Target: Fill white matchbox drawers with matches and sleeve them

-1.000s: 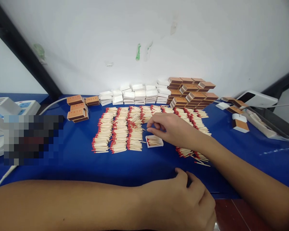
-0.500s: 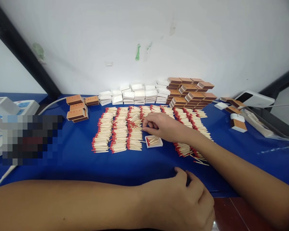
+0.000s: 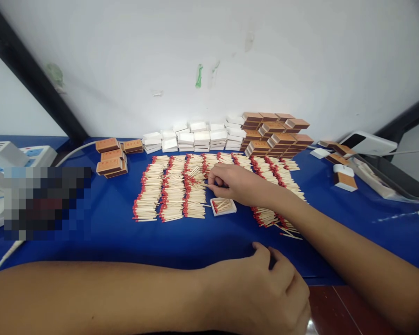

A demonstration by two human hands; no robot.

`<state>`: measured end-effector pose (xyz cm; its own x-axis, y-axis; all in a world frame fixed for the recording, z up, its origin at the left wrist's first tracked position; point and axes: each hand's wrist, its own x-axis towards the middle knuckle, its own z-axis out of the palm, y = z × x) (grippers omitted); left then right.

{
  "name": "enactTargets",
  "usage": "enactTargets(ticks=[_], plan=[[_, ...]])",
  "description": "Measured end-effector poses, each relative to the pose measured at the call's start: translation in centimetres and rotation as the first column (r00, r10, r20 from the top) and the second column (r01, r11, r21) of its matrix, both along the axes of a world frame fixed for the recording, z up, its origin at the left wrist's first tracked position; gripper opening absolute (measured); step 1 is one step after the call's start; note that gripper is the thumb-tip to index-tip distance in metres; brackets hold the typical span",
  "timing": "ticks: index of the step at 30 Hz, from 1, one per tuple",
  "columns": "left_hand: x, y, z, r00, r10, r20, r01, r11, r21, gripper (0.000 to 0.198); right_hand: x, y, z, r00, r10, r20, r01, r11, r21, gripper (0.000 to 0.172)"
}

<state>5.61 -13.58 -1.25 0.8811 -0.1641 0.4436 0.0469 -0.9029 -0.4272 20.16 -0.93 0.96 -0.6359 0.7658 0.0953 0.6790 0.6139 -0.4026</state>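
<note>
My right hand [image 3: 232, 184] reaches in over the rows of matches, thumb and forefinger pinched on the end of a match [image 3: 206, 185] at the edge of the third row. Just below the fingers lies a white matchbox tray [image 3: 225, 214] with several red-headed matches in it. Matches [image 3: 172, 200] lie in long rows across the blue table [image 3: 132, 246]; my right hand and forearm cover part of them. My left hand [image 3: 265, 288] rests near the front edge, fingers loosely bent and apart, with nothing visible in it. Its fingertips are partly hidden.
White trays [image 3: 193, 138] are stacked along the wall beside a pile of brown matchbox sleeves [image 3: 281, 139]. More matchboxes [image 3: 110, 156] stand at the left, near a power strip [image 3: 38, 156] and a blurred-out dark item [image 3: 49, 204]. A white device [image 3: 370, 142] lies at the right.
My right hand has shifted very slightly, and the match at its fingertips now shows more clearly. My left hand stays where it was.
</note>
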Motion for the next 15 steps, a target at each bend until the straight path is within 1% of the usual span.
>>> enactTargets(ticks=[4, 5, 7, 9, 11, 15], plan=[[0.0, -0.1, 0.0, 1.0, 0.001, -0.013, -0.001, 1.0, -0.011, 0.04, 1.5, -0.3, 1.2, 1.0, -0.025, -0.002, 0.025, 1.0, 0.002, 0.007], [0.0, -0.1, 0.0, 1.0, 0.003, -0.018, -0.003, 1.0, -0.013, 0.041, 2.0, -0.5, 1.6, 0.999, -0.033, 0.012, 0.033, 0.999, -0.015, 0.008], [0.0, -0.1, 0.0, 1.0, 0.006, -0.024, -0.007, 1.0, -0.02, 0.041, 2.6, -1.1, 2.5, 0.998, -0.027, 0.05, 0.032, 0.994, -0.105, 0.009], [0.1, -0.1, 0.0, 1.0, 0.004, -0.025, -0.004, 1.0, -0.026, 0.041, 2.9, -1.8, 3.1, 0.997, -0.001, 0.073, 0.014, 0.983, -0.183, 0.006], [0.1, -0.1, 0.1, 1.0, 0.002, -0.025, -0.002, 1.0, -0.03, 0.041, 2.8, -2.5, 3.5, 0.993, 0.005, 0.122, 0.021, 0.977, -0.21, 0.004], [0.0, 0.0, 0.1, 0.999, 0.003, -0.033, -0.004, 1.0, -0.024, 0.04, 2.8, -3.1, 3.4, 0.981, 0.004, 0.195, 0.035, 0.98, -0.194, 0.004]])
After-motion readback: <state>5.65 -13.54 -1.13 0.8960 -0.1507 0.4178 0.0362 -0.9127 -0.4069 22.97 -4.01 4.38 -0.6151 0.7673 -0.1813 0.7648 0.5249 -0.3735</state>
